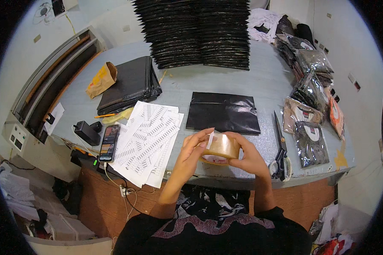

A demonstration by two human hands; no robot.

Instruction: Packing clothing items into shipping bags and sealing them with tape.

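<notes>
Near the front edge of the table, both my hands are at a wide roll of clear tan packing tape (227, 147). My right hand (250, 158) grips the roll from the right, thumb low and fingers over the top. My left hand (192, 154) is closed at the roll's left side, its fingertips by a small white strip (210, 140) at the tape's surface. Whether that strip is stuck to the tape I cannot tell. Just beyond the roll lies a flat black plastic package (223, 111). Black-handled scissors (280, 155) rest to the right of my right hand.
Printed paper sheets (147, 138) and a phone (110, 143) lie on the left. Behind them are stacked black packages (127, 83) and a paper bag (103, 80). A tall black pile (195, 34) stands at the back. Bagged garments (310, 142) line the right side.
</notes>
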